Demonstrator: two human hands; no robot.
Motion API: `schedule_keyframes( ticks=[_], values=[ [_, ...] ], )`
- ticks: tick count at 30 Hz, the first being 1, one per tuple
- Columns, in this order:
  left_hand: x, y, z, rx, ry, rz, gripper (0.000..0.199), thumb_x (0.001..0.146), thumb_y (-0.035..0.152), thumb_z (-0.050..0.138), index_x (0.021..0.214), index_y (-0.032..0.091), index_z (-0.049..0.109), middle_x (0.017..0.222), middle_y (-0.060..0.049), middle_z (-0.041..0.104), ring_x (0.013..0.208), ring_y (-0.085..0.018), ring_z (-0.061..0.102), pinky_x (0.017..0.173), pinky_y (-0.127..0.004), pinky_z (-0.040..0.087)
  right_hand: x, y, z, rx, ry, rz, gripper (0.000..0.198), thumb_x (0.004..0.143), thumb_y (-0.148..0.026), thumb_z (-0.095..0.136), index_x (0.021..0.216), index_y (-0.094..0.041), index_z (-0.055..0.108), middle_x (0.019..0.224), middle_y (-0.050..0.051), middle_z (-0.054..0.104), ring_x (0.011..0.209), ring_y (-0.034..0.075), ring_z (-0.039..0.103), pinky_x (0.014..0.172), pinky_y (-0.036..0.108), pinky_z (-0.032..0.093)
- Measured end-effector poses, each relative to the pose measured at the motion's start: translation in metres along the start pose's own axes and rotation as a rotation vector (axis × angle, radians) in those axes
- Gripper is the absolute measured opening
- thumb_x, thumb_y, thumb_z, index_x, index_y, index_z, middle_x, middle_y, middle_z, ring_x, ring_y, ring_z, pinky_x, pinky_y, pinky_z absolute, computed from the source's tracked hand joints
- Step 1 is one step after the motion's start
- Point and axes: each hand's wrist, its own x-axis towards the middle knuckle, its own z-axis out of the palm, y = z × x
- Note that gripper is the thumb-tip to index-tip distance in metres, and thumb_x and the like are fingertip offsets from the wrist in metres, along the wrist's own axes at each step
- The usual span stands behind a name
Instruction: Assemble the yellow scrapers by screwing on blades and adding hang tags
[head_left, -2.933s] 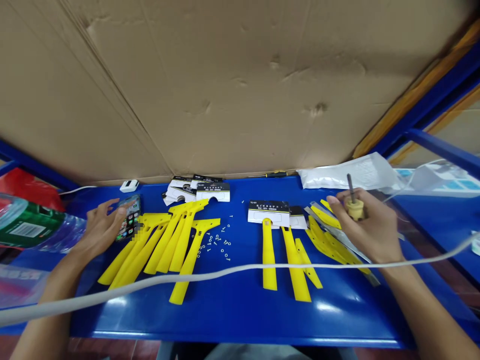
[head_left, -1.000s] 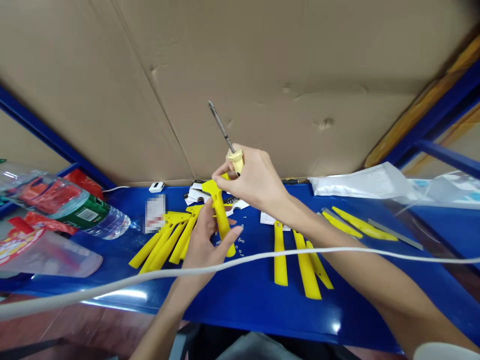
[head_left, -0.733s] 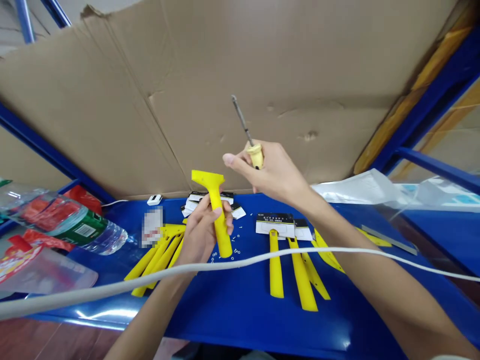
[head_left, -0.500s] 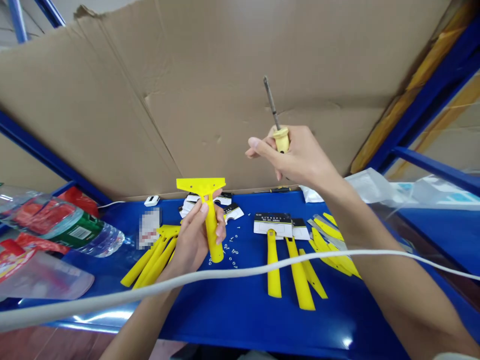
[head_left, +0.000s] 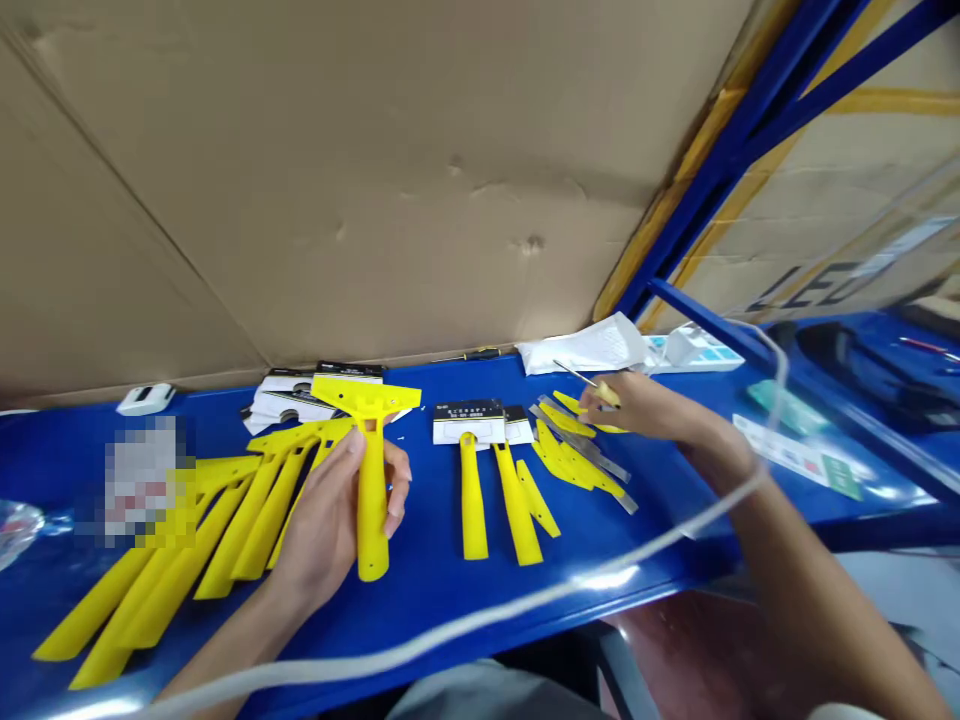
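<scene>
My left hand (head_left: 322, 515) is closed around the grip of a yellow scraper body (head_left: 373, 500), its wide T-shaped head pointing up. In my right hand (head_left: 645, 405) is a screwdriver (head_left: 606, 393) with a pale yellow handle, its shaft pointing left. The fingers of that hand reach down to a pile of flat yellow cover plates (head_left: 559, 455) and thin greyish strips (head_left: 604, 460); whether they also pinch a plate I cannot tell. Between the hands lie two yellow scrapers (head_left: 474, 505) with black-and-white cards over their heads, plus a loose yellow plate (head_left: 537, 498).
Several more yellow scraper bodies (head_left: 255, 515) lie at the left. Behind my left hand is a stack of cards (head_left: 281, 395). Another screwdriver (head_left: 480, 354) and a white pouch (head_left: 581, 347) lie along the cardboard wall (head_left: 420, 180). A white cable (head_left: 525, 605) hangs across the front.
My right hand has lowered from mid-air to the pile of plates at the right, still with the screwdriver. My left hand still holds the scraper body. The view has turned right.
</scene>
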Motion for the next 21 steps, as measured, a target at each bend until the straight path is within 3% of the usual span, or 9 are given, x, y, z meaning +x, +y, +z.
schedule_keyframes(
  ticks=[3, 6, 8, 11, 17, 21],
  values=[
    [0.000, -0.004, 0.001, 0.006, -0.004, -0.015, 0.038, 0.096, 0.054, 0.077, 0.103, 0.017, 0.072, 0.080, -0.006, 0.070, 0.055, -0.016, 0.057, 0.048, -0.027, 0.050, -0.029, 0.040, 0.017, 0.017, 0.140, 0.109, 0.029, 0.079, -0.045, 0.081, 0.096, -0.022, 0.073, 0.106, 0.017, 0.082, 0.096, 0.036, 0.078, 0.088, 0.049, 0.060],
    [-0.001, -0.007, 0.002, 0.012, -0.023, -0.043, 0.038, 0.097, 0.054, 0.075, 0.096, 0.016, 0.072, 0.079, -0.006, 0.068, 0.055, -0.015, 0.055, 0.049, -0.028, 0.050, -0.046, 0.059, 0.022, 0.042, 0.268, 0.139, 0.018, 0.080, -0.036, 0.078, 0.091, -0.024, 0.070, 0.112, 0.020, 0.079, 0.101, 0.038, 0.076, 0.091, 0.050, 0.059],
    [-0.001, -0.008, 0.002, 0.013, -0.030, -0.056, 0.038, 0.096, 0.053, 0.076, 0.090, 0.016, 0.071, 0.079, -0.006, 0.068, 0.056, -0.015, 0.055, 0.049, -0.027, 0.049, -0.050, 0.064, 0.021, 0.075, 0.273, 0.162, 0.009, 0.084, -0.032, 0.075, 0.084, -0.026, 0.068, 0.104, 0.019, 0.079, 0.094, 0.036, 0.076, 0.085, 0.047, 0.058],
    [-0.001, -0.011, 0.004, 0.016, -0.023, -0.059, 0.040, 0.095, 0.055, 0.077, 0.088, 0.016, 0.070, 0.078, -0.006, 0.067, 0.056, -0.014, 0.055, 0.049, -0.026, 0.049, -0.047, 0.068, 0.017, 0.124, 0.230, 0.183, 0.005, 0.089, -0.028, 0.072, 0.084, -0.026, 0.072, 0.100, 0.019, 0.082, 0.086, 0.031, 0.077, 0.078, 0.042, 0.056],
    [0.001, -0.014, 0.005, -0.017, -0.004, -0.073, 0.038, 0.096, 0.053, 0.077, 0.089, 0.016, 0.067, 0.082, -0.007, 0.069, 0.057, -0.014, 0.057, 0.047, -0.026, 0.048, -0.033, 0.066, 0.009, 0.101, 0.250, 0.209, 0.015, 0.078, -0.023, 0.078, 0.069, -0.025, 0.067, 0.075, 0.015, 0.078, 0.067, 0.028, 0.068, 0.068, 0.044, 0.048],
    [0.003, -0.015, 0.004, -0.076, 0.004, -0.076, 0.031, 0.098, 0.047, 0.075, 0.095, 0.017, 0.066, 0.087, -0.007, 0.070, 0.058, -0.014, 0.058, 0.045, -0.024, 0.048, -0.021, 0.035, 0.001, 0.109, 0.309, 0.137, 0.010, 0.084, -0.032, 0.077, 0.085, -0.023, 0.073, 0.089, 0.018, 0.081, 0.076, 0.029, 0.071, 0.073, 0.045, 0.049]
  ],
)
